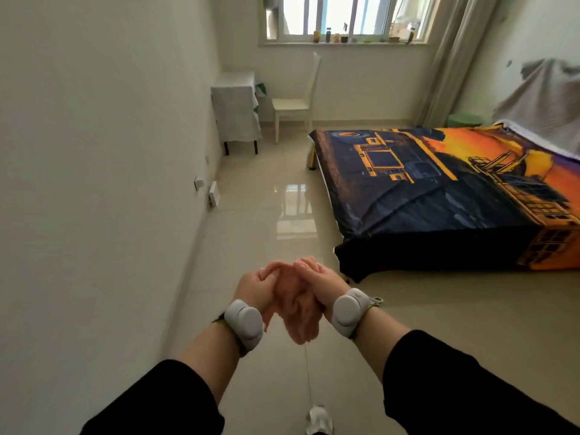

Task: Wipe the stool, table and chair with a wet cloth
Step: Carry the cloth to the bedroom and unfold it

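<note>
1. The glossy beige tiled floor (266, 215) runs from the person's feet to the far wall under the window. Everything to be wiped stands at that far end, well apart from the hands.
2. The low bed with a dark-blue and orange printed cover (439, 196) fills the right side and is no part of the job.
3. The small table draped in a pale patterned cover (235, 105) stands in the far left corner against the wall, with nothing touching it.
4. The cream wooden high-backed chair (292, 105) stands just beside the table, below the window, its seat bare.
5. The round green stool (464, 119) sits by the curtain beyond the bed's far corner, partly hidden.
6. The soft peach-pink cloth (299, 324) is bunched between both hands out in front of the person, its lower end hanging below them. Whether it is wet cannot be told.
7. The left hand (254, 287) has its fingers curled round the cloth's upper part. The right hand (323, 281), pressed close against it, grips the same bundle.
8. Judged from this, the cloth is being gathered or wrung, which is preparation only. No surface shows signs of wiping, so stool, table and chair all seem left to do.
</note>
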Available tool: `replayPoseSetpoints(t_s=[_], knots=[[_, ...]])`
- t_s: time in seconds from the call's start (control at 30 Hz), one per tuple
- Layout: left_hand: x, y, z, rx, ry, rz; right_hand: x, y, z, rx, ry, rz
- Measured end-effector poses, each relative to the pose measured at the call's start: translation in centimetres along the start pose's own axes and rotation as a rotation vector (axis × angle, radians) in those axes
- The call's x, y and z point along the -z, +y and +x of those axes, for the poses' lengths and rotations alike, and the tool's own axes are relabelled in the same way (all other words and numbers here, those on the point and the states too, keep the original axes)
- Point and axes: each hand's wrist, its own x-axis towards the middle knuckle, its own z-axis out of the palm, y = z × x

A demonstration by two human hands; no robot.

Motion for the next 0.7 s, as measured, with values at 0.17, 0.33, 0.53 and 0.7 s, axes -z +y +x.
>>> replayPoseSetpoints(t_s=[0.17, 0.33, 0.53, 0.7], knots=[[-1.0, 3.4, 11.5, 0.107, 0.140, -0.114, 2.6, -3.2, 11.8, 0.041, 0.172, -0.042], [0.1, 6.5, 21.2, 0.110, 0.264, -0.150, 2.2, -7.9, 22.0, 0.134, 0.183, -0.047], [4.5, 7.4, 33.0, 0.252, 0.402, -0.219, 0.2, -11.1, 33.9, 0.135, 0.216, -0.094], [8.0, 9.2, 44.7, 0.314, 0.152, -0.289, -1.8, -15.0, 45.4, 0.025, 0.225, -0.023]])
